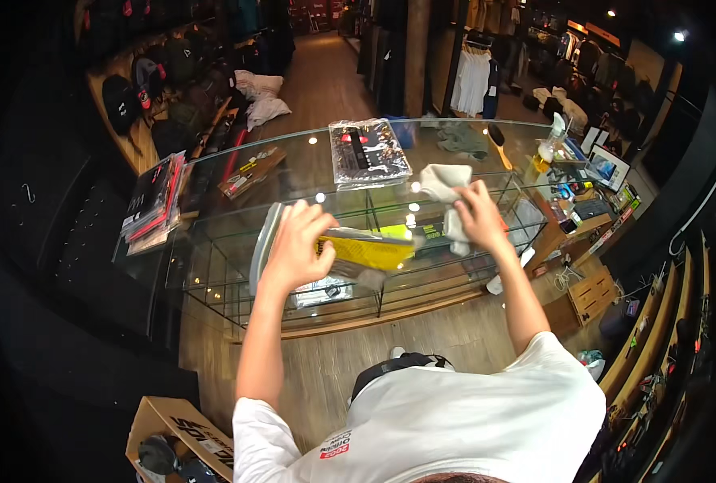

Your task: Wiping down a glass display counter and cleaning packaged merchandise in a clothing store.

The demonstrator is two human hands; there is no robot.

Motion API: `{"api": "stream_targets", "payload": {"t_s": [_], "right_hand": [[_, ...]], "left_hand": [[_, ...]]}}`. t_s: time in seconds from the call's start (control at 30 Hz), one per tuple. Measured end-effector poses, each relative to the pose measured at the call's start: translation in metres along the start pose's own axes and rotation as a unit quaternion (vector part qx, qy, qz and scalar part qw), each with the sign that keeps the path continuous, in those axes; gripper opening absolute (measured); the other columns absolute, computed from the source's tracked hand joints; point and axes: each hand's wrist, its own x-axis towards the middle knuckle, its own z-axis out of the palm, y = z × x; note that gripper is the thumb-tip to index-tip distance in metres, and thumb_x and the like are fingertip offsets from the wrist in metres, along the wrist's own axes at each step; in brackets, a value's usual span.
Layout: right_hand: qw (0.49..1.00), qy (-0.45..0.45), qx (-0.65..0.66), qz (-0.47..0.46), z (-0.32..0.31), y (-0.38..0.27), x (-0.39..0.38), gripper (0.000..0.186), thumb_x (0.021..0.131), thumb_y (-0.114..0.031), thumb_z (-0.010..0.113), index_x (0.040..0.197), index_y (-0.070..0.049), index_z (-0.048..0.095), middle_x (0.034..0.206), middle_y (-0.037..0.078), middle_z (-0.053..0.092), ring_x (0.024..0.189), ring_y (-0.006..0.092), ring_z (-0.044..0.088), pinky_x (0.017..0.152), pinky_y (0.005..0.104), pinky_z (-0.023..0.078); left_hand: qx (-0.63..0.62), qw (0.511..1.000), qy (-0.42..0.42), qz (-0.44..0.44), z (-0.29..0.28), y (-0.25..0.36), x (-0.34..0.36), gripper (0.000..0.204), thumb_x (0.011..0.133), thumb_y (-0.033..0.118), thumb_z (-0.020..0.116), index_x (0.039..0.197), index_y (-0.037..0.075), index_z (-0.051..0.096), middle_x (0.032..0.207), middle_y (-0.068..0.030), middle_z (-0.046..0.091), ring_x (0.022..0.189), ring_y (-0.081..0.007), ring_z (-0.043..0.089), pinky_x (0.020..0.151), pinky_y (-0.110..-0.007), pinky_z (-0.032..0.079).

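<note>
My left hand [296, 243] is curled over the left end of a long flat board-like thing [370, 248] with a bright yellow face and a grey edge, tilted above the glass counter [237, 189]. Motion blurs its right end, so I cannot tell its exact kind. To the right, my right hand [480, 216] has its fingers closed on a pale, crumpled cloth [445, 182], part of which hangs below the fingers. Beyond the hands, a clear-wrapped package of dark printed fabric [368, 153] lies flat on the glass.
On the counter are a stack of wrapped packages [155, 205], a wooden-handled brush [499, 145], a dark green cloth [462, 138] and a spray bottle [548, 145]. A cardboard box [153, 427] stands at lower left. White shirts [472, 80] hang beyond the counter.
</note>
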Motion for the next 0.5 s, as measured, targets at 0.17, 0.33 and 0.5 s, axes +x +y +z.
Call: {"api": "stream_targets", "payload": {"t_s": [0.17, 0.33, 0.5], "right_hand": [[0.992, 0.008, -0.124, 0.01, -0.022, 0.052, 0.026, 0.024, 0.09, -0.014, 0.069, 0.113, -0.012, 0.067, 0.105, 0.014, 0.055, 0.094, 0.0364, 0.063, 0.078, 0.0463, 0.052], [0.974, 0.072, -0.201, -0.078, 0.012, 0.107, 0.08, 0.026, 0.084, -0.013, 0.071, 0.11, -0.015, 0.07, 0.102, 0.011, 0.056, 0.096, 0.0318, 0.059, 0.08, 0.044, 0.049], [0.971, -0.069, -0.224, -0.043, 0.06, 0.177, 0.105, 0.023, 0.084, -0.016, 0.07, 0.107, -0.014, 0.072, 0.106, 0.013, 0.058, 0.102, 0.0326, 0.059, 0.082, 0.0452, 0.049]], "left_hand": [[0.101, 0.989, -0.061, 0.087, -0.004, 0.018, 0.044, 0.01, 0.067, 0.013, 0.06, 0.069, 0.004, 0.064, 0.08, -0.0115, 0.056, 0.09, -0.0303, 0.051, 0.084, -0.043, 0.042], [0.169, 0.977, -0.07, 0.109, -0.024, 0.009, 0.088, 0.024, 0.064, 0.024, 0.058, 0.063, 0.002, 0.065, 0.076, -0.0119, 0.057, 0.088, -0.0297, 0.052, 0.084, -0.043, 0.043], [0.137, 0.981, -0.032, 0.135, -0.012, -0.001, 0.127, 0.024, 0.058, 0.024, 0.056, 0.062, 0.001, 0.057, 0.074, -0.0116, 0.05, 0.081, -0.0305, 0.047, 0.082, -0.043, 0.04]]}}
